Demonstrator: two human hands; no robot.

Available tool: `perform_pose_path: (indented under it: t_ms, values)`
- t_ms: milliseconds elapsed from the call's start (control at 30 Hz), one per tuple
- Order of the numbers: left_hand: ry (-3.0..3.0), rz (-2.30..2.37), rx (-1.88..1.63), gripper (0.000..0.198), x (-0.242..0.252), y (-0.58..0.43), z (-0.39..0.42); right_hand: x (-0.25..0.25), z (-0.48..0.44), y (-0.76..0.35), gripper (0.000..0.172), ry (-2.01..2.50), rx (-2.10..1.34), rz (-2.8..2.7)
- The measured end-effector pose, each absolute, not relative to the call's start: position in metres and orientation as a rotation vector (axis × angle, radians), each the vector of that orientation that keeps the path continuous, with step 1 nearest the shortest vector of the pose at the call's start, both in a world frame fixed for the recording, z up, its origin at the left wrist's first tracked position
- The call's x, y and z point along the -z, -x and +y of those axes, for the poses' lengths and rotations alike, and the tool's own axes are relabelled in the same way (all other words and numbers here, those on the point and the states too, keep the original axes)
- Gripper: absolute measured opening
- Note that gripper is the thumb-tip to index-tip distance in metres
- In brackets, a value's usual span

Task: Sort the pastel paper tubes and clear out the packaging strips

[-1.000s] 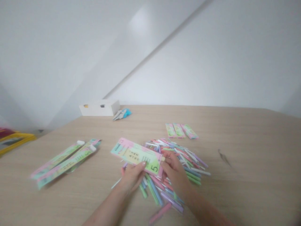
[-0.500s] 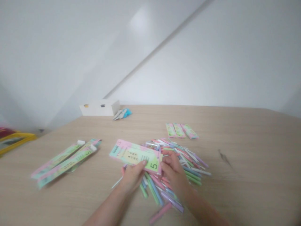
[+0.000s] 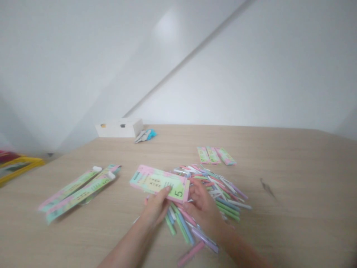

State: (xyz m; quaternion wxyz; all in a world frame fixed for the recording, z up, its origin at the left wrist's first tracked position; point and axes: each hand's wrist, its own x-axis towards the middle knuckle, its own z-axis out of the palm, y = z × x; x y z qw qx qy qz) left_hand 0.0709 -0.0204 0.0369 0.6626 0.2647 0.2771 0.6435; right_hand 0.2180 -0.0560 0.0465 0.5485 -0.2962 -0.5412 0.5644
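Note:
A flat pastel cardboard box [image 3: 158, 182], pink, green and yellow with a "5" printed near its right end, is held above the table. My left hand [image 3: 154, 208] grips it from below and in front, with the thumb lying on its face. At the box's right end, my right hand [image 3: 205, 206] has its fingers curled against the edge. Beneath both hands spreads a pile of slim pen-like sticks [image 3: 228, 210] in pink, green, blue, purple and white. Part of the pile is hidden by the hands and the box.
Two long printed packs [image 3: 80, 195] with white ends lie at the left, over another piece. Three similar small boxes [image 3: 213, 155] sit behind the pile. Further back are a white box [image 3: 118, 128] and a grey-and-blue cloth-like item [image 3: 146, 135]. A yellow crate [image 3: 22, 167] stands far left.
The box has tilted slightly, so that more of its long front side shows. My right hand has shifted a little down and left along its end.

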Motion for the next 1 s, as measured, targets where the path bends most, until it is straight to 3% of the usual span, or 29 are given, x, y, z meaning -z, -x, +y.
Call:
perform_pose_path:
  t_ms: [500,767,1000]
  values:
    - [-0.699,0.617,-1.423,0.058,-0.031,-0.071,-0.022,-0.039,-0.060,-0.229,0.060,1.017,-0.831,-1.668]
    - [-0.636,0.637,-1.462,0.062,-0.037,-0.072,-0.021,-0.040,-0.060,-0.222,0.058,0.809,-1.137,-1.502]
    - [-0.691,0.589,-1.432,0.063,-0.033,-0.072,-0.023,-0.035,-0.055,-0.221,0.054,0.882,-1.088,-1.487]
